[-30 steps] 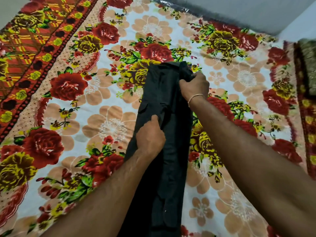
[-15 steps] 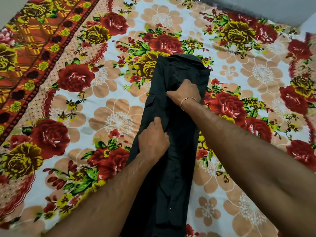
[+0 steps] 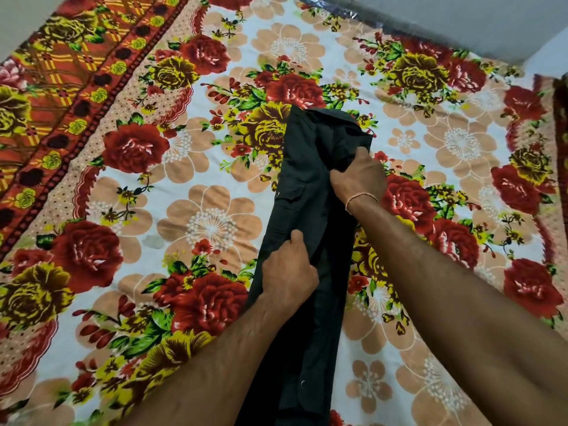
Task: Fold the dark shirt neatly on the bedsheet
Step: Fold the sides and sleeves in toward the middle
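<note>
The dark shirt [image 3: 304,192] lies as a long narrow strip down the middle of the floral bedsheet [image 3: 209,226], collar end at the far side. A chest pocket flap shows on its left edge. My left hand [image 3: 289,276] grips a fold of the cloth at mid-length, thumb on top. My right hand [image 3: 358,178], with a thin band at the wrist, bunches the fabric just below the collar on the shirt's right side. The near end of the shirt runs out of the frame at the bottom.
The sheet has a red and yellow patterned border [image 3: 61,87] along the far left. A grey wall [image 3: 461,23] rises behind the bed's far edge. Another dark red patterned cloth [image 3: 561,118] shows at the right edge.
My right hand has shifted right and slightly nearer, now gathering cloth under the collar. The left hand keeps its grip at mid-length. The view has tilted a little.
</note>
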